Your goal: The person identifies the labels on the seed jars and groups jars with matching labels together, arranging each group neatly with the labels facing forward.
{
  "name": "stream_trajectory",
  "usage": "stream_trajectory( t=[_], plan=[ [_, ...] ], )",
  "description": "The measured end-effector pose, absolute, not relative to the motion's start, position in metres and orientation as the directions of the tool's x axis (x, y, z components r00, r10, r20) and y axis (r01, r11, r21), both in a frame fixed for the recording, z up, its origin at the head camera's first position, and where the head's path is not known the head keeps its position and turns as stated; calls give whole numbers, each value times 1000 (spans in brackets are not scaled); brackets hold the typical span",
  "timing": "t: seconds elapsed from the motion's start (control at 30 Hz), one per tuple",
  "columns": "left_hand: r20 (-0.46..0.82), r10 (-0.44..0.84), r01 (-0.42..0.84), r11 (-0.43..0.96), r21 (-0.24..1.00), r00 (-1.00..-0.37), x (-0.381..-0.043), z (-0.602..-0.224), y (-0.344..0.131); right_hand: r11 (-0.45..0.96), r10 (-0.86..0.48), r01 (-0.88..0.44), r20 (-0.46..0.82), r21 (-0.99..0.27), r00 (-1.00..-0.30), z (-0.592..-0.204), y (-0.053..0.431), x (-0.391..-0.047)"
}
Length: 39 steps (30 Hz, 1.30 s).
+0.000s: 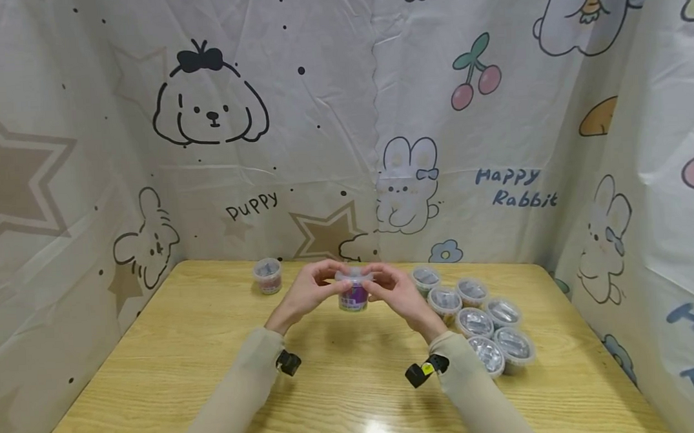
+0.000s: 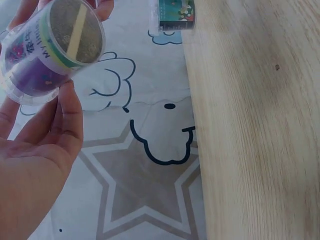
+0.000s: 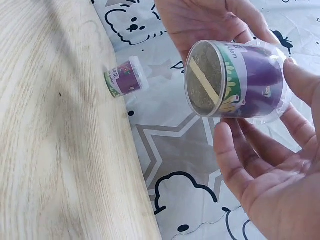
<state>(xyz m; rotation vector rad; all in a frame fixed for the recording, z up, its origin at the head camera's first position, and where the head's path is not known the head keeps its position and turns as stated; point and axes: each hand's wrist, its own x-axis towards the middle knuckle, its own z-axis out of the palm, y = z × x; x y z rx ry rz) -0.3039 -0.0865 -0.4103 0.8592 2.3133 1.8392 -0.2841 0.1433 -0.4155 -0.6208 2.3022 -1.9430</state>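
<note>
A clear plastic cup (image 1: 353, 299) with a purple printed label is held by both hands above the wooden table. My left hand (image 1: 308, 289) grips its lid rim from the left, thumb in front and fingers behind. From the other side, my right hand (image 1: 400, 294) pinches the same rim in a like way. Through the transparent base in the right wrist view, brown soil-like filling (image 3: 202, 62) and a flat wooden stick (image 3: 205, 81) show inside. The left wrist view also has this cup (image 2: 37, 75), tilted, with its base toward the camera.
Another lidded cup (image 1: 267, 278) with a purple label stands at the back left of the table (image 1: 213, 351). Several lidded cups, among them a front one (image 1: 514, 346), cluster right beside my right forearm. A printed cloth (image 1: 320, 134) hangs behind and at both sides.
</note>
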Motion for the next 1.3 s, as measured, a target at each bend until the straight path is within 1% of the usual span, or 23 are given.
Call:
stream_trajectory(
  t=[0.1,0.17,0.4,0.5,0.7,0.93,1.0,1.17,1.3],
  plan=[
    [285,441,375,130,918,-851,-305,-411,-86,113,-367,-256,199,-960,-909,-415,144,-284],
    [296,424,377,121,918,-856,-305,-411,-86,134,-365,-266,202,-955,-909,-414,143,-284],
    [326,379,382,82,921,-866,-304,-409,-86,343,-257,-325,245,-882,-935,-402,132,-276],
    [331,374,389,89,917,-866,-306,-412,-86,389,-240,-355,279,-850,-930,-403,131,-278],
    [327,402,407,131,904,-855,-308,-409,-86,427,-230,-365,291,-827,-929,-402,131,-280],
    [295,506,409,129,903,-810,-310,-400,-95,447,-254,-366,276,-816,-927,-401,133,-283],
    [285,524,427,171,888,-802,-311,-397,-98,442,-273,-376,277,-814,-921,-401,133,-285],
    [248,539,487,362,795,-805,-314,-386,-105,415,-331,-394,267,-820,-905,-402,133,-292],
    [243,539,512,432,742,-806,-317,-375,-111,393,-356,-391,254,-832,-899,-400,129,-298]
  ],
)
